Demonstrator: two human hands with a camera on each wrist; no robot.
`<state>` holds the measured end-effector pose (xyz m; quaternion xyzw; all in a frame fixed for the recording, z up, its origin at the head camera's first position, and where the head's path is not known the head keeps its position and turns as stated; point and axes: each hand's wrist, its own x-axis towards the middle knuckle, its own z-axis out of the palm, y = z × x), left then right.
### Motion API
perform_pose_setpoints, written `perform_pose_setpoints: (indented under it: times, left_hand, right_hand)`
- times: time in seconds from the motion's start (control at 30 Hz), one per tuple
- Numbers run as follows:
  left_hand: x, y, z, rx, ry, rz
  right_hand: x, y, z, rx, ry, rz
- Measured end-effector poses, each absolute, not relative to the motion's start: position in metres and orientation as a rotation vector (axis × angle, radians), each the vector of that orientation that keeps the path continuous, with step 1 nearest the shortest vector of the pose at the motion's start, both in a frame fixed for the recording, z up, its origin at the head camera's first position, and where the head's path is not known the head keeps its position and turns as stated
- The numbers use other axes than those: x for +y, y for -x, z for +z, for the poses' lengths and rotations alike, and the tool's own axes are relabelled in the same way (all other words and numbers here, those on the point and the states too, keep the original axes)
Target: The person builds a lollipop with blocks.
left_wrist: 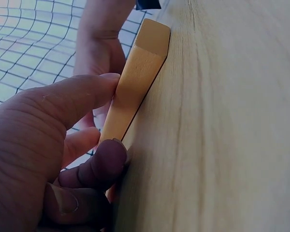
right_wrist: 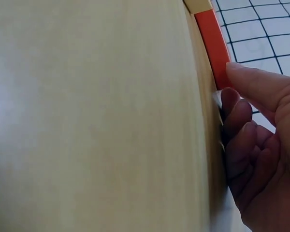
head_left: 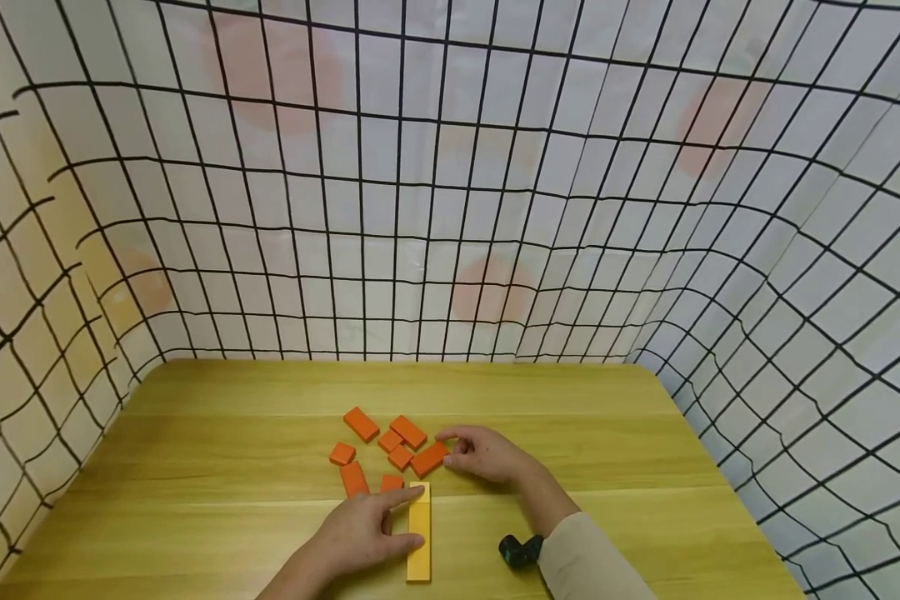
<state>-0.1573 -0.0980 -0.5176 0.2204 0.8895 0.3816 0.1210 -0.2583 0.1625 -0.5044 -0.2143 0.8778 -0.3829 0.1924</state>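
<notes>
A row of yellow blocks [head_left: 419, 550] lies end to end on the table. The left hand [head_left: 360, 532] touches it, the index fingertip at the far end and the thumb farther down the side. Close up in the left wrist view, that hand [left_wrist: 43, 130] has fingertips against the side of a yellow block [left_wrist: 140, 67]. The right hand [head_left: 487, 454] has thumb and index finger at the right end of an orange block [head_left: 427, 460]. In the right wrist view, the right hand [right_wrist: 266, 130] pinches the end of this orange block [right_wrist: 213, 46].
Several other orange blocks, long and short, lie loosely beyond the left hand, among them one long block [head_left: 361, 424]. A small black device [head_left: 520, 552] is at the right sleeve [head_left: 592, 558]. Black grid netting [head_left: 435, 208] surrounds the wooden table [head_left: 210, 467].
</notes>
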Motion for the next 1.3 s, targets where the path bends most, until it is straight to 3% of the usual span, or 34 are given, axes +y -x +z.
perform_pose_setpoints:
  times: [1.3]
  left_hand:
    - [-0.098, 0.155, -0.515, 2.616, -0.666, 1.123]
  right_hand:
    - [0.157, 0.248, -0.51, 2.498, 0.675, -1.024]
